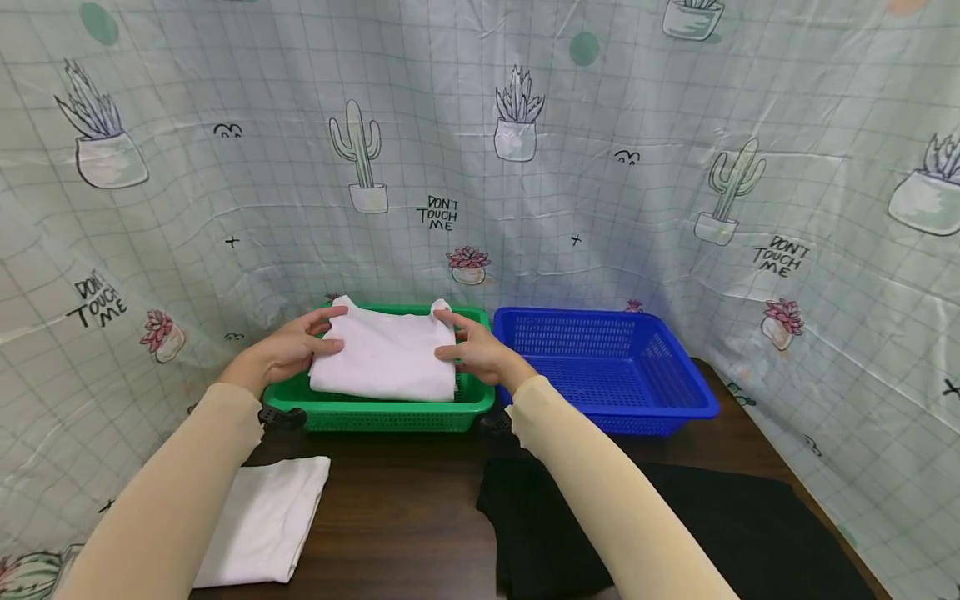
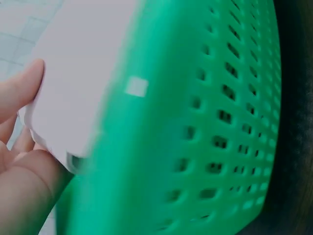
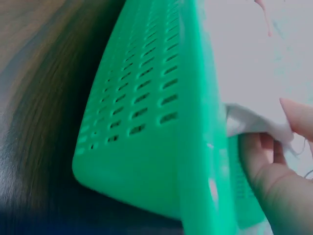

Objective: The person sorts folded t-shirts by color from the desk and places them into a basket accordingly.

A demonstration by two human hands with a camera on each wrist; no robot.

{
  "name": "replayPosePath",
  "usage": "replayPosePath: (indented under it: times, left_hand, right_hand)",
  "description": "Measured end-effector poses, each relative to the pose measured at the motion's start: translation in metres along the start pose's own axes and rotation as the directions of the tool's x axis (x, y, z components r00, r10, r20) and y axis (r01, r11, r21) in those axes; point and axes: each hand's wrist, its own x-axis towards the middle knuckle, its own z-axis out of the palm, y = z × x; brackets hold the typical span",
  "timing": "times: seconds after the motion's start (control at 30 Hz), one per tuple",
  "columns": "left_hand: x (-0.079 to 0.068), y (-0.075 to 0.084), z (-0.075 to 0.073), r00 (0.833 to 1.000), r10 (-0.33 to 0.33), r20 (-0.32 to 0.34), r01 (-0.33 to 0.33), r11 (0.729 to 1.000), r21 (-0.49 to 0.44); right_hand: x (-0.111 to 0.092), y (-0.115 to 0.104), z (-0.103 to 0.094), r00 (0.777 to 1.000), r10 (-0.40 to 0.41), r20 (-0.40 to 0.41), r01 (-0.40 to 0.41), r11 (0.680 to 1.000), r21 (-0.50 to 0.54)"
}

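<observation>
A folded white cloth point(image 1: 386, 354) is held between both hands over the green basket point(image 1: 390, 418), its lower part within the basket's rim. My left hand point(image 1: 296, 346) pinches the cloth's left edge, thumb on top and fingers beneath, as the left wrist view also shows with the cloth point(image 2: 83, 63) beside the green wall point(image 2: 161, 147). On the opposite edge, my right hand point(image 1: 483, 350) grips it the same way; in the right wrist view the thumb point(image 3: 299, 117) lies over the cloth and the other fingers curl under it. Whether the cloth touches the basket floor cannot be told.
A blue basket point(image 1: 592, 379) stands right of the green one. Another folded white cloth point(image 1: 273, 517) lies at the front left of the brown table point(image 1: 405, 500). Black fabric point(image 1: 735, 517) is spread at the front right, partly under the right sleeve. A patterned curtain point(image 1: 450, 125) hangs behind.
</observation>
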Motion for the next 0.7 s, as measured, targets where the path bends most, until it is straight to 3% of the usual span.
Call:
replayPosePath:
  times: [0.2, 0.43, 0.57, 0.7]
  left_hand:
    - [0.012, -0.012, 0.002, 0.998, -0.053, -0.028, 0.053, 0.999, 0.002]
    - [0.024, -0.020, 0.009, 0.991, -0.112, -0.075, 0.115, 0.993, 0.040]
    - [0.027, -0.027, 0.012, 0.987, -0.142, -0.081, 0.150, 0.982, 0.111]
    - [0.027, -0.032, 0.016, 0.980, -0.170, -0.102, 0.190, 0.952, 0.238]
  right_hand:
    - [0.013, 0.008, 0.006, 0.997, 0.054, -0.060, -0.055, 0.998, -0.019]
    - [0.022, 0.015, 0.016, 0.990, 0.088, -0.106, -0.101, 0.987, -0.125]
    - [0.028, 0.024, 0.024, 0.984, 0.136, -0.117, -0.154, 0.973, -0.171]
    - [0.029, 0.031, 0.029, 0.979, 0.151, -0.139, -0.180, 0.957, -0.225]
